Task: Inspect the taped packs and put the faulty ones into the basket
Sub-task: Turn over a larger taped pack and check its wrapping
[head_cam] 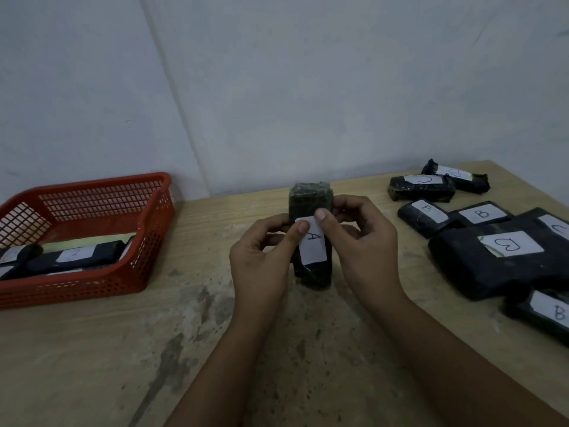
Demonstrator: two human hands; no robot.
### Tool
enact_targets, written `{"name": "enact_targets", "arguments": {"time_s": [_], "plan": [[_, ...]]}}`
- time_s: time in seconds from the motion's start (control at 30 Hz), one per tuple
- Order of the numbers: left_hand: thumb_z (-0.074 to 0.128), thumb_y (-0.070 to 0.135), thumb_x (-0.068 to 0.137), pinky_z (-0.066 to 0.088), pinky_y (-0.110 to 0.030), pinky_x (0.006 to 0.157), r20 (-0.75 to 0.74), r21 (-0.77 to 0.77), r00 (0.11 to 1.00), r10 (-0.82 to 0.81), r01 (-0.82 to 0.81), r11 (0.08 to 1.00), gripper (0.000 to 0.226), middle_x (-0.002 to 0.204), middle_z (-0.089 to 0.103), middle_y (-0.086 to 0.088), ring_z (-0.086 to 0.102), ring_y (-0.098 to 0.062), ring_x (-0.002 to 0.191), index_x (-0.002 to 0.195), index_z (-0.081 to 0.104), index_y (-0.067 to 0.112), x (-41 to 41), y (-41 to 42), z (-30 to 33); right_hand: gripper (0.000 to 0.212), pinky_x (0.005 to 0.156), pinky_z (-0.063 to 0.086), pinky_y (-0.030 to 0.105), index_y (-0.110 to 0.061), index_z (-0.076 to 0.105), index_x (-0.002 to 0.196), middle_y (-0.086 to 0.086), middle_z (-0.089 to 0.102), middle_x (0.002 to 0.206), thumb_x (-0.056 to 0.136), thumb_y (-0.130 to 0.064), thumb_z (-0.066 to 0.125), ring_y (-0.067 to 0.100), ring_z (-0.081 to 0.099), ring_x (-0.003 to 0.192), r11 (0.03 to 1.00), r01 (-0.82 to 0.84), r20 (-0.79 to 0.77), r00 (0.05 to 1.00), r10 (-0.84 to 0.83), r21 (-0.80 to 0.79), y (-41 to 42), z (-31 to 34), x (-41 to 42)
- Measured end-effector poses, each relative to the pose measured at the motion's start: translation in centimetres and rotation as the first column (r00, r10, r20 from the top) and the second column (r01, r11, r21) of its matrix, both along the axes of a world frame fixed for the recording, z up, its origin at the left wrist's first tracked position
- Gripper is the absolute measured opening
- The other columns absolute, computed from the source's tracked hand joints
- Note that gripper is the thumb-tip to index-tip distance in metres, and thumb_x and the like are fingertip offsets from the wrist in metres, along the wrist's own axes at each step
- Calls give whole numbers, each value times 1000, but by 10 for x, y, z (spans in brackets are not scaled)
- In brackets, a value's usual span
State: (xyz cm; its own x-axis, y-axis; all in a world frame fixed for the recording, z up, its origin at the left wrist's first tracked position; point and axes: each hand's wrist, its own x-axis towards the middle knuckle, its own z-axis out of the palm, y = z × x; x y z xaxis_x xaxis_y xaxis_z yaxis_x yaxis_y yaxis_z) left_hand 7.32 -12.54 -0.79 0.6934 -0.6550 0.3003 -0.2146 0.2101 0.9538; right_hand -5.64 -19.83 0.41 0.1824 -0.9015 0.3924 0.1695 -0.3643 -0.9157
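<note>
Left hand [261, 257], right hand [363, 241]: each grip pinching pack "A" [311, 232] mid-tabletop [92, 349] | red basket [92, 235] far left, packs inside | labelled packs [480, 229] crowd right edge.

Only one view on my feed, the head cam, worn on the person, wide-angle, facing fwd and down over the wooden table [92, 365]. It sits close: both forearms come in from the bottom edge, and the left hand [261, 257] and right hand [366, 241] meet near frame centre, just above the table. Table fills the lower half; the pale wall [308, 87] beyond the table's far edge fills the upper half. Table's right corner is in shot; its left side is cropped. No 2nd view, so no overlap to report.
</note>
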Motion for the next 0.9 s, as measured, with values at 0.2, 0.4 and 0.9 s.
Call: {"name": "enact_targets", "arguments": {"time_s": [0.2,0.4,0.9], "plan": [[89,30,88,69,-46,77,-62,-51,998,3,-6,999,39,114,79,3,79,-24,100,124,78,24,-4,4,14,9,82,64,49,-19,74,103,-1,73,95,97,-23,79,21,72,93,998,31,-28,999,-32,-50,2,-1,-1],[85,24,94,67,-57,78,-41,-89,999,-14,10,996,21,109,80,3,78,-27,98,114,80,25,-6,5,22,16,76,64,40,-20,71,105,-3,72,97,94,-25,82,17,71,91,1000,-1,-9,1000,1,-24,7,4,-2],[81,7,96,60,-33,97,187,-182,976,114,-80,980,32,118,78,12,75,-16,112,121,78,26,-14,17,15,20,82,61,30,-24,74,118,-9,75,102,99,-18,77,15,73,97,994,-48,-31,998,46,-100,18,0,-1]]}}
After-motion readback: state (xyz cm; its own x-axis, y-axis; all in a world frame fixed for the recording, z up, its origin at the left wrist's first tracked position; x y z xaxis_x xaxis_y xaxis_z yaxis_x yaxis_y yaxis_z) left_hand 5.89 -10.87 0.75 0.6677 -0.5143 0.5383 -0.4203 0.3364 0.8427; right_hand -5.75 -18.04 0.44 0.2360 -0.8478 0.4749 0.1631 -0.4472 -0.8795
